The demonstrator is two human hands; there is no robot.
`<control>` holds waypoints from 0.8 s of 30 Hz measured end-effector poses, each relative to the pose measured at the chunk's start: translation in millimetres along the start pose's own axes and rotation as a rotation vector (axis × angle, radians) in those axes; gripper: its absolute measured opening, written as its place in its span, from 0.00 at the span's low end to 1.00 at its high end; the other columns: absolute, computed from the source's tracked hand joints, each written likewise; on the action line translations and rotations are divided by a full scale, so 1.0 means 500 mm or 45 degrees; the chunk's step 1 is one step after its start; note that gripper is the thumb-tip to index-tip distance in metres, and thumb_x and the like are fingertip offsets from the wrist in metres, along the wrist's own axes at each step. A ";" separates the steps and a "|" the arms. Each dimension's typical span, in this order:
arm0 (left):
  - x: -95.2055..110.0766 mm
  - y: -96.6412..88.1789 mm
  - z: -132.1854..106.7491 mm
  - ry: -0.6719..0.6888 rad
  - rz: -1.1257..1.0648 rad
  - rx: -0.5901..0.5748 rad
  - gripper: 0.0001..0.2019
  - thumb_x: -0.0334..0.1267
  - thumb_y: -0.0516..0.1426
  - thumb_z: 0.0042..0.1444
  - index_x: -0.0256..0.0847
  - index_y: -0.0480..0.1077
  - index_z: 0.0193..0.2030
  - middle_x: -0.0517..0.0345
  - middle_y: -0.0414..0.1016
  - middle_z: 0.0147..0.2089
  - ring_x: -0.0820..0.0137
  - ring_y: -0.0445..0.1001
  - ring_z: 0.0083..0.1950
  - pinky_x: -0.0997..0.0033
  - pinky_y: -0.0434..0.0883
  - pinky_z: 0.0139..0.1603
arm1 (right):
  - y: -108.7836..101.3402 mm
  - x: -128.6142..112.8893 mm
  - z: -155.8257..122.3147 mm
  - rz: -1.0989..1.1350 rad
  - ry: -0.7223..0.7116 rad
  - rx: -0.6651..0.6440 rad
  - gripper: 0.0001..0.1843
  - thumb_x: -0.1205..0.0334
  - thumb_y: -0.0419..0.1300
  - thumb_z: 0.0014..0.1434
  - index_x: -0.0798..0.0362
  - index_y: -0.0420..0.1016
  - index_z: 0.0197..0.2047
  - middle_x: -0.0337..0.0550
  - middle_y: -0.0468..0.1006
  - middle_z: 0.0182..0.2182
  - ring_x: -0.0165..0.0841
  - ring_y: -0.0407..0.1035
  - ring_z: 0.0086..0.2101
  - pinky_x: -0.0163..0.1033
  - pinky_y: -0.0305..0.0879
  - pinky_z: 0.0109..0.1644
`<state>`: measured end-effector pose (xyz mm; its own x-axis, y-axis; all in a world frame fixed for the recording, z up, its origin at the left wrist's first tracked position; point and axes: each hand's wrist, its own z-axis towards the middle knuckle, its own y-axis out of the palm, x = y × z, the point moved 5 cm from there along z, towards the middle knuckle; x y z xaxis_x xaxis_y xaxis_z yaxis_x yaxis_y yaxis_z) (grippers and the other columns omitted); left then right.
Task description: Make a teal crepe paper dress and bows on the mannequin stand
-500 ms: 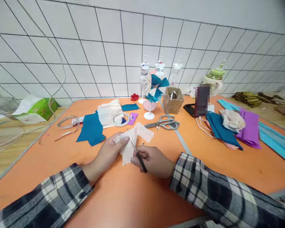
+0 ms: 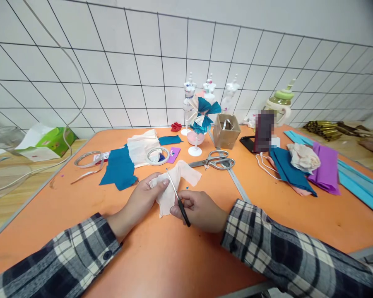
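Note:
My left hand [image 2: 142, 200] pinches a piece of cream fabric [image 2: 186, 173] against the orange table [image 2: 161, 252], thumb on top of the cloth. My right hand [image 2: 201, 210] is closed round small black-handled scissors [image 2: 177, 196], whose thin blades point up and left across the cloth's middle. Both forearms in plaid sleeves rest on the table.
Large steel scissors [image 2: 213, 160] and a metal ruler [image 2: 238, 182] lie behind my right hand. Teal fabric [image 2: 119, 169], a tape ring [image 2: 157, 156], small mannequins [image 2: 190, 103], a cardboard box [image 2: 226, 130], a phone [image 2: 263, 131] and folded coloured cloths [image 2: 326, 167] fill the back.
My right hand and the small scissors have shifted very slightly up and left along the cloth. The left hand holds the same grip.

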<state>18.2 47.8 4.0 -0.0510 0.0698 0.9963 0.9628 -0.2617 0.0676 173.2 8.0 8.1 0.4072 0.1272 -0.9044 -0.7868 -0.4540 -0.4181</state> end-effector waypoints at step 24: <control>-0.001 -0.007 -0.002 -0.041 -0.034 0.077 0.16 0.50 0.65 0.52 0.40 0.70 0.37 0.63 0.74 0.28 0.74 0.69 0.26 0.77 0.65 0.26 | -0.004 -0.010 -0.003 -0.123 -0.031 0.038 0.16 0.50 0.65 0.54 0.50 0.65 0.28 0.28 0.63 0.17 0.25 0.56 0.20 0.32 0.49 0.24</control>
<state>14.5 47.8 3.5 -0.0694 0.1070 0.9918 0.9755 -0.2006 0.0899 173.4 6.9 13.4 0.4708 0.1904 -0.8615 -0.7581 -0.4123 -0.5053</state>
